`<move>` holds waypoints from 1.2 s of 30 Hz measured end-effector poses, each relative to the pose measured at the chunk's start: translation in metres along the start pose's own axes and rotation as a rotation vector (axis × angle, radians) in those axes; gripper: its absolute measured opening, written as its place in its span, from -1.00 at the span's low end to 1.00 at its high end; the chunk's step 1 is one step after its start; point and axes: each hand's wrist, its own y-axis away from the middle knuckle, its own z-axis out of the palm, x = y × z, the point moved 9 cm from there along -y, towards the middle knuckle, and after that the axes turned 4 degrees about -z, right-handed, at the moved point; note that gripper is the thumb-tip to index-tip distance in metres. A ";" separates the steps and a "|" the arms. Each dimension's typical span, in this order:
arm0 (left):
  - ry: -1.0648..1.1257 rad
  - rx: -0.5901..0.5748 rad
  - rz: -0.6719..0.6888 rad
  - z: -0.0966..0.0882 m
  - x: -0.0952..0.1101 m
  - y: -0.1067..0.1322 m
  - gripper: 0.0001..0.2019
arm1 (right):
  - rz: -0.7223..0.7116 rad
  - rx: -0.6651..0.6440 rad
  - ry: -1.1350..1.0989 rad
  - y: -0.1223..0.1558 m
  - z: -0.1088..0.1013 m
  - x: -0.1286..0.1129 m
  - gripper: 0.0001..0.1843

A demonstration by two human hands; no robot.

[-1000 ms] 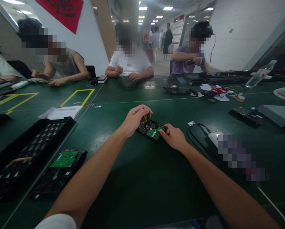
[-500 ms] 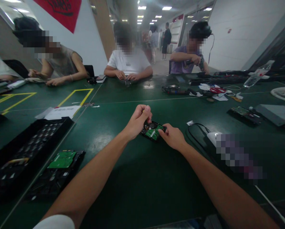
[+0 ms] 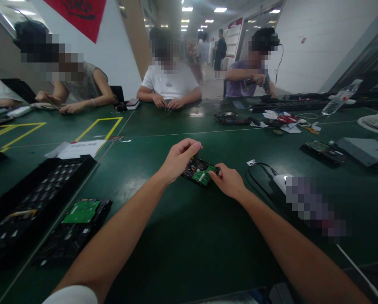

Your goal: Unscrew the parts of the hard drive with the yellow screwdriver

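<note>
Green circuitry covers part of the hard drive [image 3: 203, 176], which lies on the tabletop [image 3: 189, 236] between the two hands. The right hand [image 3: 229, 179] pinches its near right end, thumb on top. The left hand [image 3: 180, 159] is closed above the other end, thumb and fingers pressed together around a small tool [image 3: 193, 159] that is mostly hidden. The green table carries yellow tape outlines [image 3: 99, 120], a long black tray [image 3: 62, 196] and a second hard drive [image 3: 81, 211] at left, and a grey metal box [image 3: 366, 152] beside another drive [image 3: 324, 152] at right. Three people sit across the table; behind them a lit corridor [image 3: 209, 59] holds standing figures. Black characters mark a red wall hanging [image 3: 81, 14], too blurred to read, as is the print on a white sheet [image 3: 83, 149].
</note>
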 end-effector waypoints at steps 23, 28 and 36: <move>0.268 -0.060 -0.036 0.015 -0.017 0.001 -0.68 | -0.003 -0.014 0.026 -0.001 0.001 0.001 -0.52; 0.265 -0.137 -0.057 0.021 -0.012 0.004 -0.68 | -0.004 -0.001 0.008 0.001 -0.003 -0.002 -0.55; 0.074 -0.098 -0.011 0.012 -0.004 0.002 -0.70 | -0.007 -0.007 0.037 0.000 0.000 0.000 -0.54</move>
